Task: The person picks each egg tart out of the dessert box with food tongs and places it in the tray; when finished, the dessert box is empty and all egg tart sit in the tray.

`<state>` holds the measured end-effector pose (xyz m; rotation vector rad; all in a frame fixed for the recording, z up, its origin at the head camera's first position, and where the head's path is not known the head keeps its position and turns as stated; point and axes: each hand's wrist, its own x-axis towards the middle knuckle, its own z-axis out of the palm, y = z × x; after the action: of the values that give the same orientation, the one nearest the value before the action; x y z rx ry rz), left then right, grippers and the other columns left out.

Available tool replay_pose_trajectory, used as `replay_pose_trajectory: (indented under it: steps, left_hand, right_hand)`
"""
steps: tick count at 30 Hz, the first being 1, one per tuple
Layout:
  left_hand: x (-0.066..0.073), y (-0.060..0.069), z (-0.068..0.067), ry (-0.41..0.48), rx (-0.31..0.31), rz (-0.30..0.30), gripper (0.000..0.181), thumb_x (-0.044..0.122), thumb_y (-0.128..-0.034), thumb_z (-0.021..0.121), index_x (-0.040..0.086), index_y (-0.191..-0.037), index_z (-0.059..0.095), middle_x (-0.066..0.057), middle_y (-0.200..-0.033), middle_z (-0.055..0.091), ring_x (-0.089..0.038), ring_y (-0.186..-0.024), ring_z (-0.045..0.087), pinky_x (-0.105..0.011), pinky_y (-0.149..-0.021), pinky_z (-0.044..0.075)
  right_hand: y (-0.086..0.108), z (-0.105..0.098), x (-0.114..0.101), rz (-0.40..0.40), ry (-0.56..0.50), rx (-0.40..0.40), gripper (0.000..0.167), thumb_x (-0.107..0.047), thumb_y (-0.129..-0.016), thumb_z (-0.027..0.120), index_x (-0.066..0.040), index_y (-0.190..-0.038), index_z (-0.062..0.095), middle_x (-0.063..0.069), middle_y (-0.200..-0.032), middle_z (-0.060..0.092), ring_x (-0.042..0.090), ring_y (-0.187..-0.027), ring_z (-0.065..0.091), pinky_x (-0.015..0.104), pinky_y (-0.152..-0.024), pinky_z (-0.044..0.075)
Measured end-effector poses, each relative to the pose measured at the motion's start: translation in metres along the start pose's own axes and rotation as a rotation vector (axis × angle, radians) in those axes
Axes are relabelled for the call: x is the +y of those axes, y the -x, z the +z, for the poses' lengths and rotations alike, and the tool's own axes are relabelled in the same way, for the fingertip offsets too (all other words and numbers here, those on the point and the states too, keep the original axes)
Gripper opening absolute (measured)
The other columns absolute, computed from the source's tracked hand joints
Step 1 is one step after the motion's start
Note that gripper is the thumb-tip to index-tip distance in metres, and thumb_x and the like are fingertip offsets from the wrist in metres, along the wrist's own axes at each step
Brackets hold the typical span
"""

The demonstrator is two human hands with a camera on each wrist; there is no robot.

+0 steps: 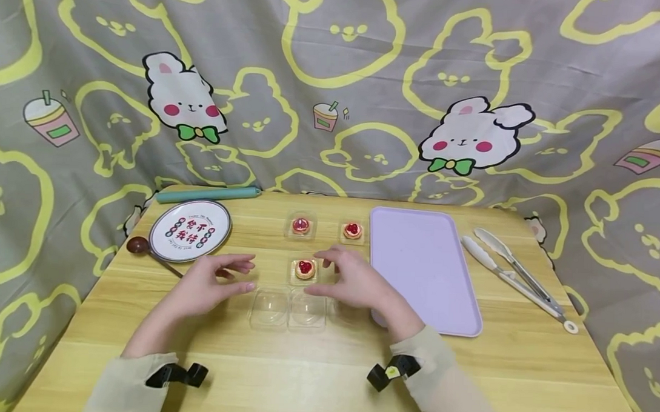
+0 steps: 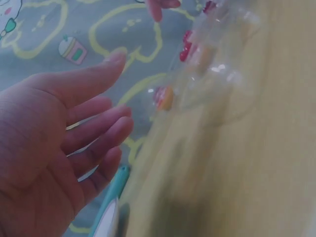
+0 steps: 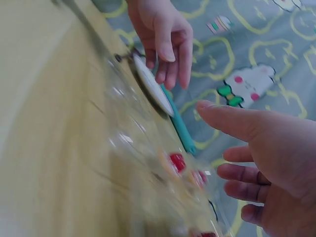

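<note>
Three small red-topped tarts sit in clear plastic boxes: one [image 1: 300, 225] at the back, one [image 1: 353, 230] to its right, and one [image 1: 305, 269] nearer, between the hands. In front of the near tart lie empty clear plastic cups, a left one [image 1: 270, 308] and a right one [image 1: 307, 309]. My left hand [image 1: 209, 283] [image 2: 74, 133] hovers left of them, fingers relaxed and apart, holding nothing. My right hand [image 1: 355, 279] [image 3: 269, 163] is just right of the near tart, fingers spread and loosely bent; its thumb is over the right cup, and contact cannot be told.
At the left are a round plate [image 1: 190, 231], a brown spoon [image 1: 139, 245] partly behind the plate and left hand, and a teal roll [image 1: 208, 194]. A purple tray [image 1: 423, 270] lies right of the tarts, with tongs [image 1: 515, 276] beyond it. A patterned curtain [image 1: 366, 98] hangs behind the table.
</note>
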<state>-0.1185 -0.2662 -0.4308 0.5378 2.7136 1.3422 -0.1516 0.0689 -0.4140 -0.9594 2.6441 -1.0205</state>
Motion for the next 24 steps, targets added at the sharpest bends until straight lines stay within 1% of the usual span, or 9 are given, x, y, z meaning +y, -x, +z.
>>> replay_pose_trajectory:
  steps: [2,4,7,10,12,15,19,21,24]
  left_hand:
    - [0.0,-0.01,0.0,0.02,-0.001,0.013,0.054,0.024,-0.0935,0.085,0.0,-0.138,0.068,-0.011,-0.127,0.074,-0.026,-0.114,0.07,-0.047,-0.095,0.059]
    - [-0.001,-0.021,0.0,0.053,-0.004,0.013,0.05,0.022,-0.0939,0.084,0.0,-0.136,0.069,-0.012,-0.13,0.073,-0.027,-0.117,0.069,-0.05,-0.098,0.058]
    - [-0.003,-0.038,-0.001,0.087,-0.007,-0.003,0.046,0.019,-0.0941,0.084,-0.001,-0.134,0.07,-0.015,-0.134,0.071,-0.03,-0.121,0.067,-0.051,-0.101,0.056]
    - [-0.008,-0.055,-0.001,0.123,-0.006,-0.03,0.049,0.015,-0.0937,0.084,-0.002,-0.136,0.068,-0.02,-0.137,0.068,-0.034,-0.125,0.065,-0.053,-0.104,0.054]
    - [-0.013,-0.065,0.0,0.138,-0.003,-0.05,0.053,0.015,-0.0932,0.084,-0.003,-0.139,0.065,-0.021,-0.14,0.065,-0.037,-0.127,0.063,-0.053,-0.106,0.053]
    - [-0.021,-0.08,0.004,0.156,-0.009,-0.086,0.061,0.013,-0.0919,0.085,-0.003,-0.145,0.06,-0.021,-0.143,0.063,-0.038,-0.131,0.06,-0.052,-0.11,0.05]
    - [-0.031,-0.102,0.01,0.132,-0.021,-0.129,0.073,0.014,-0.09,0.087,0.0,-0.152,0.052,-0.018,-0.15,0.058,-0.038,-0.135,0.056,-0.052,-0.113,0.047]
    - [-0.033,-0.113,0.013,0.1,-0.024,-0.139,0.077,0.015,-0.089,0.088,0.001,-0.155,0.049,-0.018,-0.152,0.056,-0.04,-0.136,0.054,-0.054,-0.115,0.045]
    - [-0.036,-0.13,0.019,0.027,-0.03,-0.137,0.084,0.017,-0.0879,0.089,0.002,-0.158,0.045,-0.018,-0.156,0.052,-0.042,-0.141,0.049,-0.054,-0.12,0.037]
  right_hand:
    - [-0.002,-0.007,0.008,0.014,-0.021,0.005,0.074,-0.043,-0.089,0.086,0.001,-0.144,0.062,0.015,-0.118,0.068,0.031,-0.094,0.065,0.035,-0.079,0.053]
    - [-0.004,-0.013,0.016,0.019,-0.041,0.019,0.072,-0.04,-0.09,0.086,0.002,-0.143,0.062,0.017,-0.117,0.068,0.031,-0.093,0.066,0.034,-0.077,0.055]
    - [-0.01,-0.021,0.027,0.02,-0.063,0.054,0.067,-0.035,-0.091,0.086,0.004,-0.14,0.064,0.019,-0.117,0.069,0.033,-0.095,0.066,0.04,-0.081,0.058]
    - [-0.018,-0.028,0.038,0.027,-0.087,0.087,0.064,-0.03,-0.09,0.087,0.006,-0.138,0.065,0.022,-0.117,0.07,0.038,-0.101,0.066,0.049,-0.089,0.058]
    - [-0.025,-0.03,0.045,0.031,-0.099,0.099,0.064,-0.027,-0.09,0.087,0.007,-0.138,0.064,0.023,-0.117,0.07,0.04,-0.105,0.066,0.052,-0.094,0.056]
    - [-0.036,-0.031,0.053,0.046,-0.115,0.098,0.066,-0.024,-0.09,0.088,0.01,-0.14,0.061,0.025,-0.119,0.069,0.04,-0.108,0.067,0.05,-0.096,0.056]
    - [-0.056,-0.03,0.06,0.066,-0.13,0.083,0.069,-0.023,-0.091,0.087,0.01,-0.144,0.057,0.025,-0.123,0.068,0.037,-0.107,0.067,0.044,-0.094,0.057]
    - [-0.066,-0.03,0.062,0.08,-0.135,0.083,0.069,-0.021,-0.091,0.087,0.009,-0.145,0.056,0.025,-0.125,0.068,0.036,-0.108,0.068,0.042,-0.094,0.058]
    - [-0.081,-0.027,0.062,0.119,-0.147,0.082,0.071,-0.018,-0.09,0.087,0.009,-0.148,0.054,0.024,-0.13,0.066,0.036,-0.112,0.067,0.041,-0.097,0.057]
